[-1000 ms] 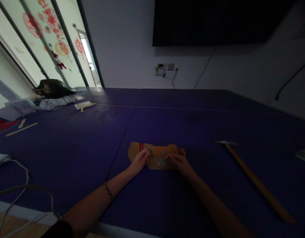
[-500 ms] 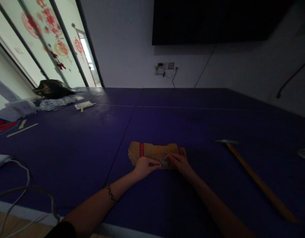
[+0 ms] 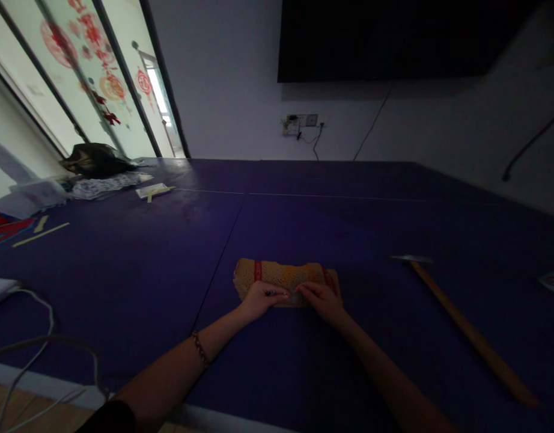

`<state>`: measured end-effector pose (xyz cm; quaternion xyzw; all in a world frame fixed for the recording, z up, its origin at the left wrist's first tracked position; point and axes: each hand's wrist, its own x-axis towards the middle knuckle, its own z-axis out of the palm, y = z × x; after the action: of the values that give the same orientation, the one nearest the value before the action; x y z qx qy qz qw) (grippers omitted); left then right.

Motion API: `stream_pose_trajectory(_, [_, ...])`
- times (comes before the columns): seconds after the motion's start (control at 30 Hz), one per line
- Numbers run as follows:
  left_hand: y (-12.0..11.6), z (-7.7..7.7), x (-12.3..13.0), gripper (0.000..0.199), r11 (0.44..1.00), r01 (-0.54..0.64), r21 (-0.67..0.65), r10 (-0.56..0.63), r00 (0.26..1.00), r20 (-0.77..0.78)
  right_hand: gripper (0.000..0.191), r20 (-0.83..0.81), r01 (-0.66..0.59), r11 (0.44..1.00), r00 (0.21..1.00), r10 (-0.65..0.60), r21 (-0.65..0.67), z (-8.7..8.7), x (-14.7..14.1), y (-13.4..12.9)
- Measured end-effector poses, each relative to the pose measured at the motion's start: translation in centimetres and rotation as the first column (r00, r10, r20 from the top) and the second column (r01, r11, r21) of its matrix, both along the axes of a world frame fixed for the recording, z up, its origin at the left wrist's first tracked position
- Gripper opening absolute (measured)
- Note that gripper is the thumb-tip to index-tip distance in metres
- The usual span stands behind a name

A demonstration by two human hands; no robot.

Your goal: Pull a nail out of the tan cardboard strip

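A tan dotted bundle (image 3: 277, 273) with red bands and orange patches lies on the purple tabletop (image 3: 286, 222); I cannot tell whether it is cloth or paper. At its near edge my left hand (image 3: 260, 299) is closed, thumb and fingers pinching a small slim dark piece (image 3: 271, 293) with a pale tip. My right hand (image 3: 324, 300) rests over the bundle's right part, its fingertips pinched together close to the left fingertips. What the right fingers hold, if anything, is too small to make out. Between the fingertips the bundle's surface looks pale and slightly shiny.
A hammer (image 3: 470, 331) with a long wooden handle lies to the right. White cables (image 3: 49, 319) run along the left front edge. Pale strips (image 3: 40, 234), papers (image 3: 106, 185) and a dark bag (image 3: 97, 159) are at the left back. A black screen (image 3: 394, 42) hangs above.
My right fingertips have moved slightly left and down, nearer to the left ones. My left hand has shifted a little up and left. The bundle lies about where it was.
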<state>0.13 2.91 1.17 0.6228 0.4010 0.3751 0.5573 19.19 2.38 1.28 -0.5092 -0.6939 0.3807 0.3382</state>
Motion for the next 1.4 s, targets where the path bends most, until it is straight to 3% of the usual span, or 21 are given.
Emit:
stream_pose_trajectory(0.27, [0.3, 0.7, -0.6, 0.032, 0.984, -0.083, -0.157, 0.116, 0.970, 0.215, 0.025, 0.014, 0.024, 1.000, 1.000, -0.023, -0.015, 0.0, -0.4, -0.4])
stream_pose_trajectory(0.5, [1.2, 0.0, -0.8, 0.033, 0.952, -0.084, -0.293, 0.205, 0.888, 0.412, 0.024, -0.161, 0.071, 0.992, 0.983, -0.088, -0.108, -0.5, 0.1, 0.1])
stream_pose_trajectory(0.7, [1.1, 1.3, -1.3, 0.029, 0.898, 0.049, -0.437, 0.245, 0.768, 0.591, 0.038, -0.449, 0.092, 0.953, 0.866, -0.220, -0.290, -1.1, 1.0, 1.0])
stream_pose_trajectory(0.83, [-0.4, 1.8, -0.9, 0.017, 0.836, 0.161, -0.525, 0.282, 0.695, 0.662, 0.041, -0.628, 0.028, 0.932, 0.731, -0.266, -0.362, 0.2, 1.9, 1.0])
stream_pose_trajectory(1.0, [-2.4, 1.1, 0.8, 0.013, 0.729, 0.295, -0.618, 0.323, 0.648, 0.690, 0.035, -0.732, -0.076, 0.891, 0.603, -0.316, -0.447, 2.1, 2.5, 0.7])
stream_pose_trajectory(1.17, [-3.7, 0.9, 1.8, 0.023, 0.635, 0.386, -0.669, 0.341, 0.637, 0.691, 0.024, -0.719, -0.175, 0.816, 0.596, -0.358, -0.551, 3.4, 1.3, -0.5])
stream_pose_trajectory(1.4, [-4.7, 0.6, 1.4, 0.040, 0.589, 0.465, -0.661, 0.269, 0.659, 0.703, 0.014, -0.680, -0.240, 0.767, 0.658, -0.322, -0.595, 5.1, -3.6, -1.8])
